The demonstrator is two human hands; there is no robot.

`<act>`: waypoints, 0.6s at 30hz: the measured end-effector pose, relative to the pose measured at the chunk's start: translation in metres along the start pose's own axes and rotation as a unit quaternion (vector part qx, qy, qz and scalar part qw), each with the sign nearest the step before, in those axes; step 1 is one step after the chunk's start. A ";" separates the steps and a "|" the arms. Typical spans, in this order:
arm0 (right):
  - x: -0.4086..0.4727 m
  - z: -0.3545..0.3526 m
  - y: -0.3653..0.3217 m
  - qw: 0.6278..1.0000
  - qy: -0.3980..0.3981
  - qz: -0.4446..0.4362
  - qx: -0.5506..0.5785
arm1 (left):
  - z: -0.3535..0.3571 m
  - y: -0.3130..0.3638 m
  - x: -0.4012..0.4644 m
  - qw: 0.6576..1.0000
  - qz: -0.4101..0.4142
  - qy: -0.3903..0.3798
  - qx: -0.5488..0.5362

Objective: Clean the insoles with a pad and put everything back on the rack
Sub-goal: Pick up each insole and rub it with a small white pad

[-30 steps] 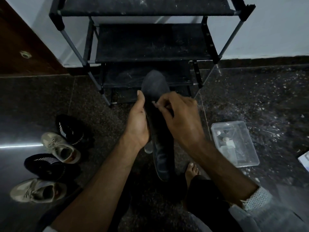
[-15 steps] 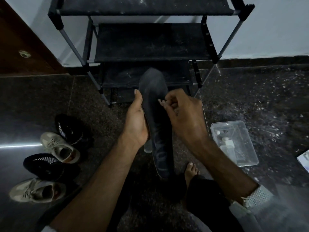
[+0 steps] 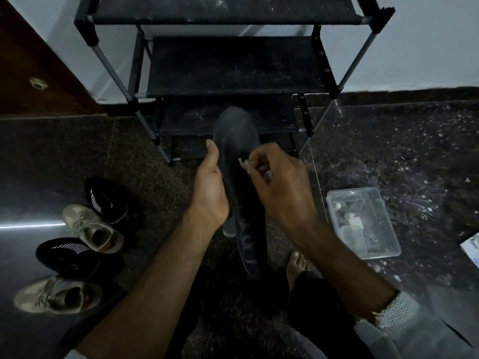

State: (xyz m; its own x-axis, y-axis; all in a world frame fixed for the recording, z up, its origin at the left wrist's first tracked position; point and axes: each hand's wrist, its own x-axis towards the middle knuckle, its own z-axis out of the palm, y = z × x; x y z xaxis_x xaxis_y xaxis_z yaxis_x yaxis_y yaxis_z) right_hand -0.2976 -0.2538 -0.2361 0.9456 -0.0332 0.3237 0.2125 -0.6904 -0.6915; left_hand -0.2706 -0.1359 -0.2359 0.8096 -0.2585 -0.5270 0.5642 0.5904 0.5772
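A long dark insole (image 3: 242,193) stands nearly upright in front of me, toe end up. My left hand (image 3: 211,187) grips its left edge, thumb along the side. My right hand (image 3: 278,187) has its fingers curled and pinches a small pale pad (image 3: 245,163) against the insole's upper right face. The black shoe rack (image 3: 233,66) stands against the wall just behind, its dusty shelves bare. Two black shoes (image 3: 107,200) and two beige sneakers (image 3: 92,228) lie on the floor at the left.
A clear plastic box (image 3: 363,224) holding small bottles and white bits sits on the floor at the right. A small clear bottle (image 3: 229,229) shows under my left wrist. My bare foot (image 3: 296,265) is below the insole. A brown door (image 3: 31,73) is at far left.
My right hand with the pad has slid a little back and forth over the insole's upper part. The insole and left hand have shifted only slightly.
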 end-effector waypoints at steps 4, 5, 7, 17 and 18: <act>-0.012 0.009 -0.026 0.996 -0.044 -0.060 0.040 | -0.003 0.005 0.001 1.000 0.014 0.023 0.009; -0.011 0.009 -0.027 0.996 -0.048 -0.065 0.042 | -0.004 0.006 0.001 0.999 0.023 0.025 0.007; -0.007 0.007 -0.018 0.997 -0.038 -0.054 0.034 | -0.003 0.007 0.000 0.999 0.037 0.023 -0.005; -0.009 0.008 -0.020 0.997 -0.050 -0.061 0.026 | -0.002 0.004 0.002 0.999 0.029 0.028 0.003; -0.006 0.007 -0.016 0.997 -0.045 -0.055 0.022 | -0.002 0.005 0.002 0.999 0.034 0.029 -0.004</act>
State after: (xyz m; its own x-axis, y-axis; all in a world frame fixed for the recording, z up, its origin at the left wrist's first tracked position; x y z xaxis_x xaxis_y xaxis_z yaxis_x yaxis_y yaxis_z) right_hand -0.3048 -0.2377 -0.2317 0.9340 0.1076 0.3406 0.3246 -0.6537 -0.6836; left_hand -0.2663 -0.1317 -0.2355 0.8351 -0.1733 -0.5222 0.5071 0.6106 0.6083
